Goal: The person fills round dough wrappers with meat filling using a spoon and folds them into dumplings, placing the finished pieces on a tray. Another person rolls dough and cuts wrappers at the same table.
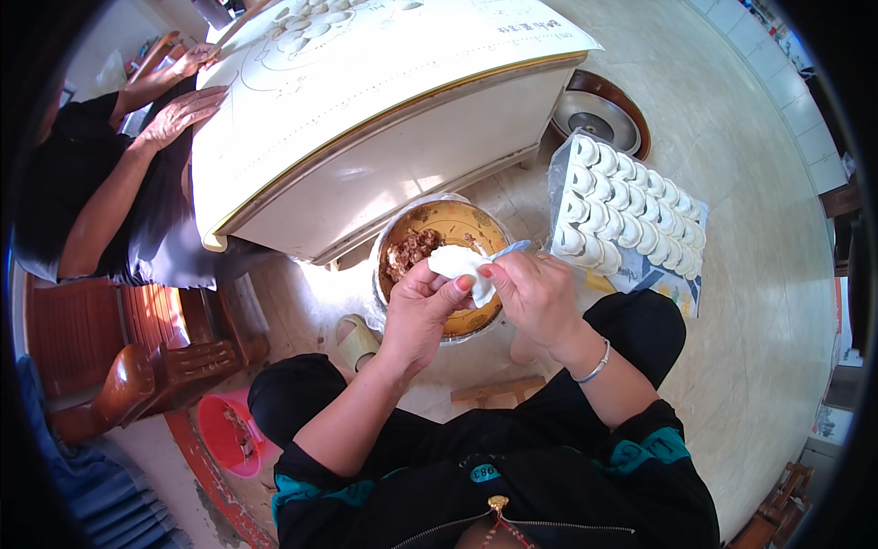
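Observation:
A white dough dumpling, folded into a half-round, is held over a basin. My left hand grips it from below, with the thumb on its near face. My right hand pinches its right edge between thumb and finger. A pale blue utensil also sticks out from my right hand; its far part is hidden. Below both hands sits the yellow patterned basin, lined with clear plastic around the outside. Brown minced meat filling lies at its left side.
To the right, a board holds rows of folded dumplings. A white-topped table carries dough pieces; another person's hands rest at its left edge. A pink bin, a wooden chair and a lidded pan stand nearby.

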A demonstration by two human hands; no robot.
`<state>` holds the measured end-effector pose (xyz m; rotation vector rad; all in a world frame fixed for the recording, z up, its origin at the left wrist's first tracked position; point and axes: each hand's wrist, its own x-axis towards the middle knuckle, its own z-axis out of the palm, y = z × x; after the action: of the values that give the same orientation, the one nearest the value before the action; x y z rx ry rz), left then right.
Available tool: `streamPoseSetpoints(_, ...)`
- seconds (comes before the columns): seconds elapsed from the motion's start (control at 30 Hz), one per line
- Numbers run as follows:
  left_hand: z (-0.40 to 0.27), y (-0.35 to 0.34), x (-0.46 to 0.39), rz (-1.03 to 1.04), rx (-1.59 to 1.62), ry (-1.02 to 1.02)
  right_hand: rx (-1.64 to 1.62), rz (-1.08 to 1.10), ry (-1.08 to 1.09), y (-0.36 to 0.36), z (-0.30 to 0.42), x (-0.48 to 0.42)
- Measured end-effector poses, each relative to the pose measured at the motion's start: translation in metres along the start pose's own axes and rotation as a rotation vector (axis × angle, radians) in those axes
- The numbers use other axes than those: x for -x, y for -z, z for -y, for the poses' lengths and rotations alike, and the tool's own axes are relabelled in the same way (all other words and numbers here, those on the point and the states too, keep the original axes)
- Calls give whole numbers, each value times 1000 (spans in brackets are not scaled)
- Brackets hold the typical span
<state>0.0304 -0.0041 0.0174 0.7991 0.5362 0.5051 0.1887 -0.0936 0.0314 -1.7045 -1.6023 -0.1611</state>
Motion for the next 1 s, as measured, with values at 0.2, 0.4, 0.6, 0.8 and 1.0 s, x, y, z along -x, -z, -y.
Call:
streamPoseSetpoints(0.2, -1, -7, 2, -37, 82, -32, -100, -46, -183, 7, -1, 0)
streamPoseSetpoints(0.4, -4, -7, 1, -65, 91, -91, -641, 38, -512, 7, 6, -1)
streamPoseSetpoints(0.6, -5, -7, 2, -78, 77, -87, -387, 75, -187, 0, 5, 2)
streamPoseSetpoints(0.8, -3, -10, 3, -105, 161, -87, -731, 119, -612, 4, 10, 9)
streamPoseSetpoints(1.0, -4, -18, 2, -103, 211, -129, -323, 0, -125, -7, 6, 10)
